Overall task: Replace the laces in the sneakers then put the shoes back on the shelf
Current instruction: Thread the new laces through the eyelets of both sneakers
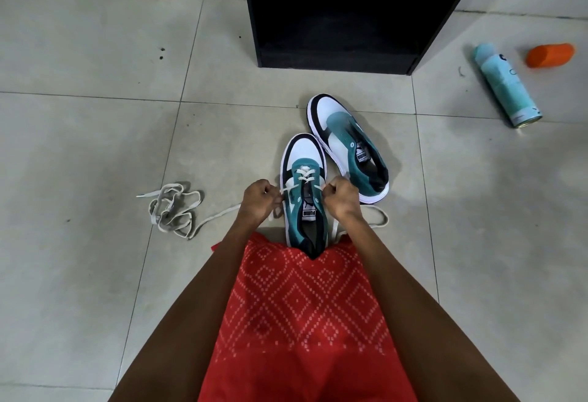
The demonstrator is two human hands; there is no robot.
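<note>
**Teal and white sneaker being laced on a tiled floor**

Seen from above, the near sneaker (304, 201) stands toe-away just ahead of a red patterned garment (302, 306). A cream lace (304, 175) crosses its lowest eyelets. The left hand (261, 201) pinches one strand beside the shoe, and the right hand (340, 198) is clenched round the other. The second sneaker (346, 147) lies just beyond, unlaced, before the black shelf (334, 10).

The likely risk is that uneven pulling leaves one end too short.

A strand runs from the tangled lace (173, 210) on the left toward the left hand; whether it is a spare or this lace's tail is unclear. The garment covers the near heel, and the shelf top is cut off.
</note>
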